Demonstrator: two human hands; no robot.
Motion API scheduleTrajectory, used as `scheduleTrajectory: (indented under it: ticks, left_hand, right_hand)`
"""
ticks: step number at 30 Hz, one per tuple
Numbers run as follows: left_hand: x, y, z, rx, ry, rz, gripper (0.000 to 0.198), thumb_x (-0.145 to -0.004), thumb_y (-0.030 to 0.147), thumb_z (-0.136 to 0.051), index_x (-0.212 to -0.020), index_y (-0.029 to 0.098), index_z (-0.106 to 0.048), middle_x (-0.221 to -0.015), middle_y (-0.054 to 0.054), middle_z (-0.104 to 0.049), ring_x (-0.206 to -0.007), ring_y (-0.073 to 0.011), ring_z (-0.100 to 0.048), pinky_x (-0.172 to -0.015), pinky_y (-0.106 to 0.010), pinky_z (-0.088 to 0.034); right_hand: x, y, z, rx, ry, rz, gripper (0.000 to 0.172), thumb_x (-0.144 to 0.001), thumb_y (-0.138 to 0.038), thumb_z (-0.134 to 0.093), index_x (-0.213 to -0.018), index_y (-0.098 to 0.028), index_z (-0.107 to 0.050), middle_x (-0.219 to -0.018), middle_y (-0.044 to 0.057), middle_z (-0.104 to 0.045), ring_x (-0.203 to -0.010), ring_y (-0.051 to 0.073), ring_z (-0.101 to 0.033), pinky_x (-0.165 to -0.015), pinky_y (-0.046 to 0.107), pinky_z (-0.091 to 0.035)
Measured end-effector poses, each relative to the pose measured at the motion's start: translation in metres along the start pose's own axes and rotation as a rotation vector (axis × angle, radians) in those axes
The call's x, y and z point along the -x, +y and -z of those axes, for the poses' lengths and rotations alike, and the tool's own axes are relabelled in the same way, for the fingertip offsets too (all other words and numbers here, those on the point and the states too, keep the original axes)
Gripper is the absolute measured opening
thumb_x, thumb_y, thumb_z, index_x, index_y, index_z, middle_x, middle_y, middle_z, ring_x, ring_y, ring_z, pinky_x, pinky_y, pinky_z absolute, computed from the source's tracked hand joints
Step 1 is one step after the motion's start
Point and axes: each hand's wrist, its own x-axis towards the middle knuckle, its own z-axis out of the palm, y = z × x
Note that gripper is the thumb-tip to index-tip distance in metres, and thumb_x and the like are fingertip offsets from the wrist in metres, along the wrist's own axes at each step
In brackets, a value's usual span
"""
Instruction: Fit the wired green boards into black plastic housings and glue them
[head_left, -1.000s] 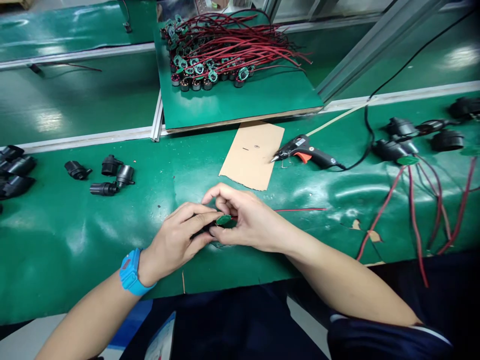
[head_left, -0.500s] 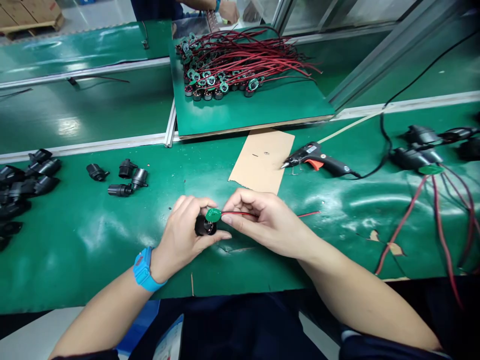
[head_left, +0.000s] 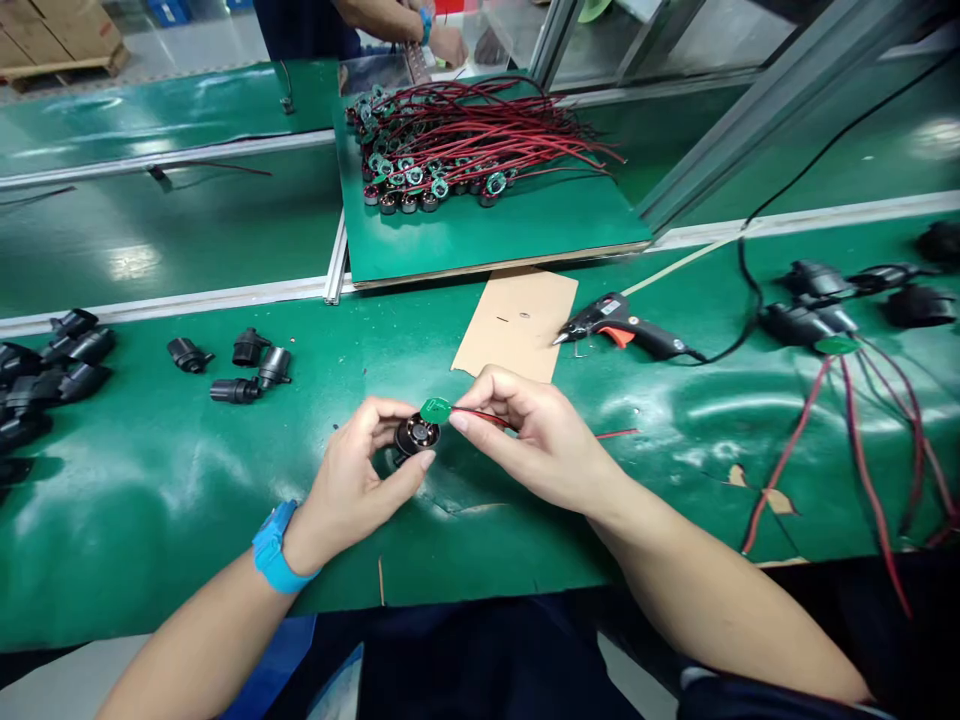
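Observation:
My left hand point(head_left: 360, 470) is closed around a small black round housing point(head_left: 415, 436), its open face turned up toward me. My right hand point(head_left: 525, 435) pinches a red wire point(head_left: 480, 416) that ends in a small green round circuit board point(head_left: 435, 409). The board hovers tilted just above the housing's top right edge. Both hands are a little above the green mat point(head_left: 187, 480), close to the table's near edge. A blue band point(head_left: 274, 548) is on my left wrist.
A brown card point(head_left: 517, 322) and a black glue gun point(head_left: 622, 326) lie beyond my hands. Black housings point(head_left: 240, 365) sit at left, more wired ones point(head_left: 817, 310) at right. A raised green board point(head_left: 487, 215) carries several red-wired parts point(head_left: 450, 140). Another person's hands point(head_left: 442, 35) work at the far side.
The green board has come up off the housing, lifted by my right hand on its wire. My left hand has turned the housing's open face upward. The view has shifted slightly.

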Motion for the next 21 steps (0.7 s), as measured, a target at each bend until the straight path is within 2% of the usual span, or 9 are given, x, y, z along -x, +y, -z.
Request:
scheduleTrajectory:
  ticks: [3, 6, 7, 10, 13, 15, 18, 20, 21]
  left_hand:
    - [-0.001, -0.005, -0.003, -0.257, 0.236, -0.184, 0.033, -0.084, 0.018, -0.077, -0.107, 0.023, -0.053, -0.104, -0.004, -0.06, -0.097, -0.0174, -0.062, -0.081, -0.029, -0.054]
    - [-0.002, -0.007, -0.003, -0.489, 0.373, -0.334, 0.037, -0.079, 0.014, -0.081, -0.098, 0.023, -0.05, -0.092, -0.001, -0.054, -0.089, -0.0163, -0.057, -0.073, -0.027, -0.049]
    - [-0.001, -0.008, -0.003, -0.538, 0.393, -0.365, 0.037, -0.079, 0.014, -0.081, -0.096, 0.023, -0.049, -0.09, 0.0, -0.052, -0.087, -0.0161, -0.056, -0.072, -0.027, -0.048]
    - [0.001, -0.009, -0.002, -0.616, 0.403, -0.431, 0.036, -0.081, 0.016, -0.081, -0.091, 0.023, -0.047, -0.088, 0.001, -0.05, -0.084, -0.0159, -0.054, -0.073, -0.028, -0.048]
    - [0.004, -0.009, -0.001, -0.639, 0.39, -0.527, 0.035, -0.083, 0.019, -0.081, -0.089, 0.022, -0.047, -0.086, 0.001, -0.05, -0.083, -0.0162, -0.056, -0.074, -0.028, -0.049]
    - [0.005, -0.008, -0.001, -0.63, 0.359, -0.584, 0.033, -0.083, 0.023, -0.082, -0.095, 0.021, -0.05, -0.089, 0.0, -0.052, -0.086, -0.0174, -0.059, -0.078, -0.03, -0.052]
    - [0.003, -0.003, 0.001, -0.637, 0.306, -0.626, 0.045, -0.08, 0.03, -0.086, -0.109, 0.018, -0.054, -0.102, -0.006, -0.058, -0.095, -0.0214, -0.061, -0.084, -0.033, -0.053]
    - [0.004, 0.002, 0.002, -0.661, 0.292, -0.638, 0.049, -0.078, 0.032, -0.086, -0.114, 0.016, -0.056, -0.107, -0.01, -0.059, -0.099, -0.0233, -0.061, -0.087, -0.035, -0.053]
    - [0.004, 0.005, 0.002, -0.674, 0.287, -0.642, 0.048, -0.079, 0.031, -0.086, -0.114, 0.015, -0.057, -0.109, -0.011, -0.059, -0.1, -0.0237, -0.061, -0.087, -0.035, -0.053]
  right_hand:
    - [0.001, 0.005, -0.008, -0.066, -0.01, -0.023, 0.017, -0.098, -0.031, -0.062, -0.088, -0.02, -0.054, -0.07, -0.005, -0.049, -0.058, 0.008, -0.042, -0.053, 0.023, -0.035]
    - [0.002, 0.008, -0.018, -0.188, -0.045, -0.057, 0.017, -0.098, -0.033, -0.061, -0.093, -0.021, -0.052, -0.073, -0.005, -0.05, -0.06, 0.009, -0.043, -0.055, 0.023, -0.036]
    - [0.001, 0.008, -0.021, -0.216, -0.062, -0.077, 0.018, -0.096, -0.034, -0.064, -0.098, -0.02, -0.052, -0.075, -0.005, -0.051, -0.061, 0.009, -0.043, -0.055, 0.023, -0.036]
    - [-0.001, 0.008, -0.03, -0.225, -0.112, -0.146, 0.04, -0.085, -0.038, -0.078, -0.111, -0.02, -0.054, -0.069, -0.009, -0.048, -0.055, 0.007, -0.037, -0.05, 0.022, -0.031]
    - [0.001, 0.002, -0.033, -0.136, -0.096, -0.149, 0.04, -0.079, -0.043, -0.083, -0.1, -0.019, -0.059, -0.056, -0.013, -0.033, -0.05, 0.006, -0.027, -0.047, 0.022, -0.024]
    - [0.008, -0.007, -0.027, 0.033, -0.054, -0.06, 0.035, -0.081, -0.045, -0.082, -0.096, -0.019, -0.064, -0.054, -0.012, -0.032, -0.049, 0.007, -0.027, -0.048, 0.022, -0.025]
    - [0.03, -0.028, 0.002, 0.502, 0.045, 0.143, 0.031, -0.088, -0.043, -0.076, -0.11, -0.021, -0.07, -0.069, -0.005, -0.06, -0.056, 0.009, -0.049, -0.056, 0.023, -0.037]
    - [0.048, -0.038, 0.035, 0.83, 0.17, 0.131, 0.031, -0.092, -0.043, -0.072, -0.115, -0.023, -0.07, -0.077, -0.001, -0.069, -0.063, 0.012, -0.06, -0.061, 0.024, -0.042]
    - [0.056, -0.039, 0.055, 0.955, 0.258, 0.056, 0.031, -0.091, -0.045, -0.071, -0.114, -0.023, -0.07, -0.074, 0.0, -0.068, -0.062, 0.014, -0.061, -0.061, 0.025, -0.042]
